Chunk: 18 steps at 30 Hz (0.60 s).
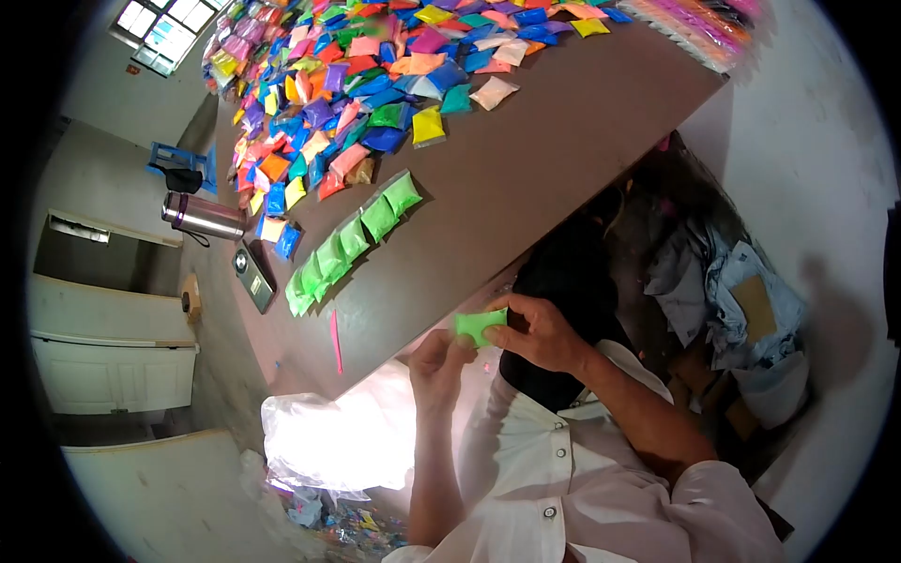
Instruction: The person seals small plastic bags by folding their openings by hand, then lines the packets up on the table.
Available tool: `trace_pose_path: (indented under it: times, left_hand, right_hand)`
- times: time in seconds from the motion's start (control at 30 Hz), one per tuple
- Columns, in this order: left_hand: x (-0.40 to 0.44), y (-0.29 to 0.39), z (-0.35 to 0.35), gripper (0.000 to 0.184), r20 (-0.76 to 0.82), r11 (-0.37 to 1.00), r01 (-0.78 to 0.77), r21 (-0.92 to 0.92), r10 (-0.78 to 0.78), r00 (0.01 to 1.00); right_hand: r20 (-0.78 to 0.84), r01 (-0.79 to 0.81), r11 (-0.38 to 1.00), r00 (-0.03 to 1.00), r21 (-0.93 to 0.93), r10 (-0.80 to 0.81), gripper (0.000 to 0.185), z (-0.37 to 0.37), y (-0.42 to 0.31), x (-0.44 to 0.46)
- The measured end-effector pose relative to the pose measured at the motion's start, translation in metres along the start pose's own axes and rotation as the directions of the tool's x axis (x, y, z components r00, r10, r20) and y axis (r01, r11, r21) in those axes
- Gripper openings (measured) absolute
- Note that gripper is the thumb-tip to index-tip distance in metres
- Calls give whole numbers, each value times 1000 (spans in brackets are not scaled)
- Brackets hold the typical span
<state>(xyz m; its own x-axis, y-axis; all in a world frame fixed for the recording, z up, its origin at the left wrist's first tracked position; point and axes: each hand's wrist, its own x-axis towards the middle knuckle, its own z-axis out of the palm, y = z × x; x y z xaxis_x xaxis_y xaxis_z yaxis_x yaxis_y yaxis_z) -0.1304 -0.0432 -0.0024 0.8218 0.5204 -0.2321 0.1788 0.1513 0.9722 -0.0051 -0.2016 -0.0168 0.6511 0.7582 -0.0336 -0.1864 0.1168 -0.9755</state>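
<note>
1. Green packet [481, 327] is up between two hands, just off the near edge of the table [526, 169]. Clock numbers below start from this packet, with twelve at the top of the view.
2. Right hand [542, 330] is closed on the packet's right end, with the thumb on the face and a finger at the top corner. Left hand [439, 364] has its fingers curled in and pinches the left end.
3. To do this bit well, I think light fingers are best. The packet looks soft, so a hard squeeze could dent it or pop it.
4. Holding it by both ends seems smart, because the middle can be seen. Turning it slowly should help show any bad crease.
5. At ten o'clock, a row of green packets [353, 240] lies on the table, close together, some touching. A bumping sleeve could push them crooked.
6. At nine o'clock is a thin pink stick [336, 342]. Past the row are a phone [253, 279] and a shiny flask [211, 217].
7. At eleven o'clock, a big heap of colored packets [385, 114] fills the far side, so reaching there may be messy.
8. At eight o'clock hangs a bright plastic bag [310, 439]. At three o'clock, gray bags [678, 281] lie low.
</note>
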Motion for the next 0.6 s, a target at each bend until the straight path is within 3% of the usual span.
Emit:
trace_pose_path:
  times: [0.13, 0.3, 0.47, 0.5, 0.53, 0.6]
  left_hand:
    - [-1, -6, -10, 13, 41, 1000, 3, -10, -3, 999]
    - [-4, -3, -11, 16, -28, 999, -34, -41, 33, 999]
    - [-4, -19, -31, 18, -10, 997, -31, -74, 30, 999]
    - [-3, -24, -34, 15, 11, 983, -30, -179, 33, 999]
    - [-3, -26, -36, 13, 32, 960, -28, -280, 38, 999]
    - [-5, -23, -37, 13, 16, 971, -21, -237, 25, 1000]
  right_hand:
    - [35, -28, 999, 999, -36, 30, 24, 6, -1, 0]
    - [95, -79, 992, 992, -94, 88, 22, 12, -8, 0]
    - [167, -71, 967, 979, -244, 114, 22, 18, -10, 3]
    - [174, -73, 965, 977, -251, 119, 22, 20, -12, 4]
    - [166, -117, 980, 976, -159, 143, 22, 23, -15, 3]
    - [174, -162, 984, 970, -68, 171, 22, 26, -14, 4]
